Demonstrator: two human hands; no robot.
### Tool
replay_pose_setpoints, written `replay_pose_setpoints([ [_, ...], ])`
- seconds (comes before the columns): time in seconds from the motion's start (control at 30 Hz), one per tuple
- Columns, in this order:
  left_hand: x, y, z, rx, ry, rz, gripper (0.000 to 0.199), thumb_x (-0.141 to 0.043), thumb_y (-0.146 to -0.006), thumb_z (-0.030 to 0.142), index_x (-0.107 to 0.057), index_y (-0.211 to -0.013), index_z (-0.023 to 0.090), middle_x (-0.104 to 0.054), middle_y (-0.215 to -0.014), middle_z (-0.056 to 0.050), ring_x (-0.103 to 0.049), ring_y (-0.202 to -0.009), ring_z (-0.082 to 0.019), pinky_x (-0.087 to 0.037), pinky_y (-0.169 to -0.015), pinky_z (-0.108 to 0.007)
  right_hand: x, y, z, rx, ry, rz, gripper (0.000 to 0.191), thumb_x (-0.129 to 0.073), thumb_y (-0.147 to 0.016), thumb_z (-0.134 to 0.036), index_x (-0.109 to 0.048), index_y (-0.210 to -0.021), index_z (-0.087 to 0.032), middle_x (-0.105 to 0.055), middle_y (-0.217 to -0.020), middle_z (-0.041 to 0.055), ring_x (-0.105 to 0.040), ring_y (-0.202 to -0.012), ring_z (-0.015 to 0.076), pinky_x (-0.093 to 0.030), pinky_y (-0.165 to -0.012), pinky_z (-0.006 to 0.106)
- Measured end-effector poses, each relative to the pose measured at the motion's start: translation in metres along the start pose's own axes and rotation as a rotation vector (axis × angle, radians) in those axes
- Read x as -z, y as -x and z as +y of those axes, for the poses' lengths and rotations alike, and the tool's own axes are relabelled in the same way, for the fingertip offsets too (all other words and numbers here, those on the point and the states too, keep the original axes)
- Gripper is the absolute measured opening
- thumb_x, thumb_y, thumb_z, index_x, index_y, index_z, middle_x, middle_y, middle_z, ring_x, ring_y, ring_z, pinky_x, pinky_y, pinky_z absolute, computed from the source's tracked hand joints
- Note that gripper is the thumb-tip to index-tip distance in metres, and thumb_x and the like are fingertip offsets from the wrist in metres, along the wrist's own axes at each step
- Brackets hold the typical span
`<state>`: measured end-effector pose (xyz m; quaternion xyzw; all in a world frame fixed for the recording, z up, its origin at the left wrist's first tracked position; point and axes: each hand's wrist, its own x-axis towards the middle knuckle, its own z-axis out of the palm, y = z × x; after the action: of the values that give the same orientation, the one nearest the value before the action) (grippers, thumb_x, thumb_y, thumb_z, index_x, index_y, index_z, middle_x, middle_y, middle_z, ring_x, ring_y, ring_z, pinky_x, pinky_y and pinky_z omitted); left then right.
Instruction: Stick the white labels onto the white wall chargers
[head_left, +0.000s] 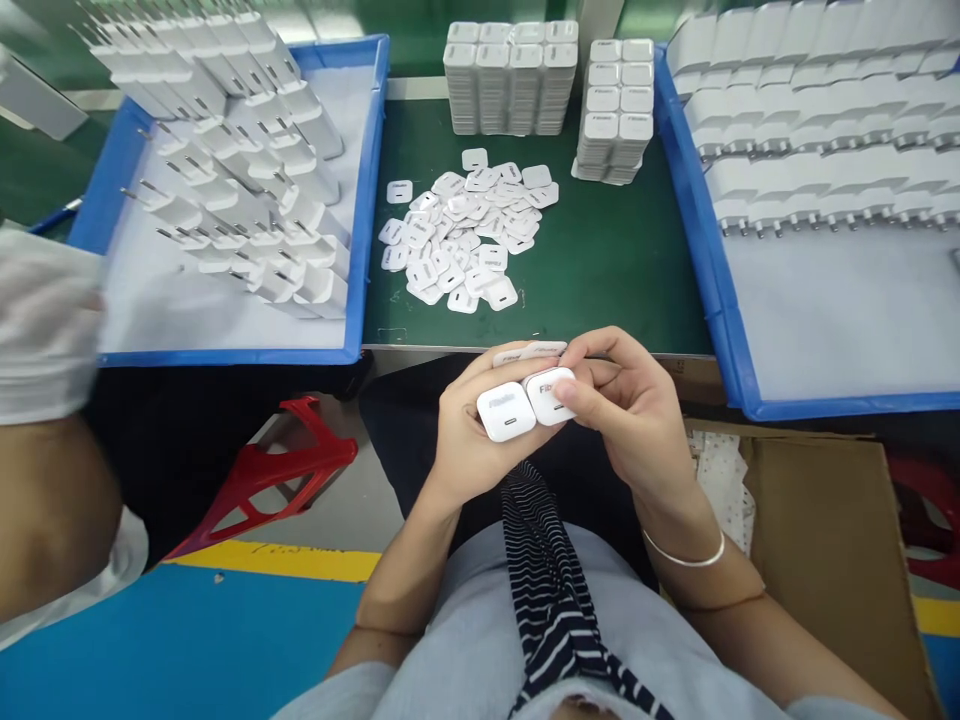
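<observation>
Close to my body, my left hand (466, 445) is wrapped round two white charger blocks with their slotted, lettered faces toward me: a left charger (504, 412) and a right charger (544, 396). White face plates (531, 351) stick out above the left hand's fingers. My right hand (637, 400) is closed at the right charger, its thumb lying on that charger's face and its index fingertip beside the face plates. On the green table beyond lies a loose pile of white face plates (469, 225). The backs of the chargers are hidden in my hands.
A blue tray (358, 270) at left holds chargers with pins upward. Another blue tray (716, 270) at right holds rows of chargers. Stacked face plates (510, 85) and a smaller stack (615, 110) stand behind. A co-worker's gloved hand (49, 320) is at far left; a cardboard box (825, 540) is lower right.
</observation>
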<state>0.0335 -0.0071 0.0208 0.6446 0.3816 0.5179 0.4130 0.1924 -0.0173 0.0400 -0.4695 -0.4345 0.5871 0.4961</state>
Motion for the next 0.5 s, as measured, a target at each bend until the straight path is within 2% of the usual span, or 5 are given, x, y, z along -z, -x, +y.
replay_pose_setpoints([
  [0.1, -0.0017, 0.0, -0.0012, 0.008, 0.033, 0.006, 0.038, -0.087, -0.075, 0.022, -0.078, -0.112, 0.026, -0.077, -0.116, -0.008, -0.073, -0.11, -0.025, -0.064, -0.095, -0.04, -0.0003, 0.0012, 0.0023, 0.002, 0.001, -0.04, 0.028, -0.079, -0.084, -0.04, -0.059, -0.095, -0.025, -0.038, -0.058, -0.0091, -0.037, -0.053, 0.011, -0.033, -0.051, 0.024],
  [0.2, -0.0032, 0.0005, -0.0021, 0.01, 0.058, 0.02, 0.036, -0.087, -0.076, 0.024, -0.078, -0.111, 0.025, -0.077, -0.116, -0.008, -0.074, -0.108, -0.024, -0.064, -0.093, -0.038, -0.0023, 0.0033, 0.0039, 0.043, 0.05, -0.011, 0.037, -0.087, -0.076, -0.032, -0.057, -0.097, -0.026, -0.034, -0.057, -0.0111, -0.036, -0.053, 0.0106, -0.035, -0.053, 0.024],
  [0.33, -0.0035, 0.0017, -0.0042, 0.024, 0.074, 0.031, 0.036, -0.088, -0.075, 0.024, -0.078, -0.11, 0.024, -0.076, -0.116, -0.009, -0.074, -0.107, -0.024, -0.064, -0.092, -0.036, -0.0049, 0.0032, 0.0061, 0.091, 0.059, -0.022, 0.036, -0.085, -0.076, -0.024, -0.056, -0.098, -0.025, -0.033, -0.058, -0.0115, -0.035, -0.053, 0.0099, -0.033, -0.053, 0.023],
  [0.5, -0.0005, 0.0031, -0.008, 0.009, -0.003, 0.059, 0.04, -0.087, -0.074, 0.022, -0.078, -0.113, 0.024, -0.075, -0.119, -0.01, -0.073, -0.11, -0.024, -0.062, -0.095, -0.037, -0.0093, -0.0006, 0.0071, 0.045, 0.066, -0.027, 0.043, -0.087, -0.071, -0.024, -0.054, -0.098, -0.025, -0.034, -0.063, -0.011, -0.031, -0.052, 0.0091, -0.027, -0.047, 0.022],
])
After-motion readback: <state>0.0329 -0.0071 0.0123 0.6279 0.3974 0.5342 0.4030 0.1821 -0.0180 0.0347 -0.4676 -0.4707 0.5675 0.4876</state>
